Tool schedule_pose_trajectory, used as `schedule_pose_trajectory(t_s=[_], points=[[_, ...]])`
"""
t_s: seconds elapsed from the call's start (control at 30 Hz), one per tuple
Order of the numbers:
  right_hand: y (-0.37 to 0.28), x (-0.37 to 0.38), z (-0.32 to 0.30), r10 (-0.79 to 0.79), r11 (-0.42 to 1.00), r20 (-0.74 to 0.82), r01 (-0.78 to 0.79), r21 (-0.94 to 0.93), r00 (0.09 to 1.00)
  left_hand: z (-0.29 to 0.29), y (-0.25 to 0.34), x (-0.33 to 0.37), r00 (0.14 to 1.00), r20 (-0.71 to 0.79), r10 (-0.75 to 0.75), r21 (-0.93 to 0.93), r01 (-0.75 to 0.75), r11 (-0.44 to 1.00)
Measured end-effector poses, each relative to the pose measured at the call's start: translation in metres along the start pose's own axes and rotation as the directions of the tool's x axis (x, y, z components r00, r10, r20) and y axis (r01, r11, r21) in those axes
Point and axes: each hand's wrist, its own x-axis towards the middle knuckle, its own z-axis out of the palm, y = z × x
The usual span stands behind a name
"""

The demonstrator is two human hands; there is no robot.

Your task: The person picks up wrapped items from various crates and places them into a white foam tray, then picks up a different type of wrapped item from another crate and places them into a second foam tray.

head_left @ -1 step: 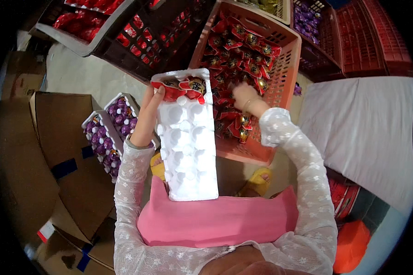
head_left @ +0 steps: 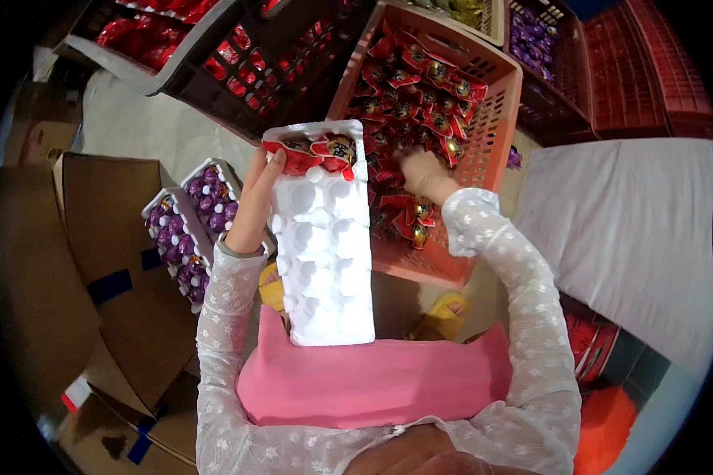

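My left hand (head_left: 255,198) is closed on the left edge of a white foam tray (head_left: 321,261) with round hollows in two columns. Its thumb lies over the rim by two red-and-gold foil-wrapped pieces (head_left: 334,150) at the tray's far end; the other hollows in view hold nothing. The tray's near end rests against my pink apron (head_left: 372,380). My right hand (head_left: 425,174) reaches into an orange plastic crate (head_left: 491,138) of similar wrapped pieces (head_left: 404,95). Its fingertips are blurred and partly hidden among them, so what it grips does not show.
Foam trays with purple foil-wrapped balls (head_left: 182,245) stand at left, beside open cardboard boxes (head_left: 119,214). A dark crate (head_left: 238,79) holds red-wrapped pieces at the far left. Dark red crates (head_left: 622,71) stand far right, behind a white-covered surface (head_left: 610,214).
My right hand has shifted very slightly toward me and to the left inside the crate. The tray in my left hand stays as it was.
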Motion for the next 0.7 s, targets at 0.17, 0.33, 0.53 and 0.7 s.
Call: schedule_pose_trajectory(t_s=[0.17,0.33,0.53,0.7], points=[[0.002,0.007,0.031,-0.163,0.981,0.029,0.165,-0.103,0.986,0.024,-0.001,-0.028,0.988,-0.154,0.022,0.048,-0.015,0.999],[-0.006,0.012,0.025,-0.057,0.993,0.065,0.064,-0.103,0.996,0.007,-0.020,-0.037,0.980,-0.196,0.024,0.069,-0.011,0.998],[0.000,0.011,-0.016,0.142,0.892,0.042,-0.146,0.427,0.989,0.012,-0.026,-0.055,0.951,-0.261,0.168,0.146,-0.133,0.980],[0.051,0.025,-0.004,0.360,0.010,-0.050,0.049,0.999,0.932,0.020,-0.033,-0.056,0.945,-0.236,0.227,0.075,-0.215,0.974]])
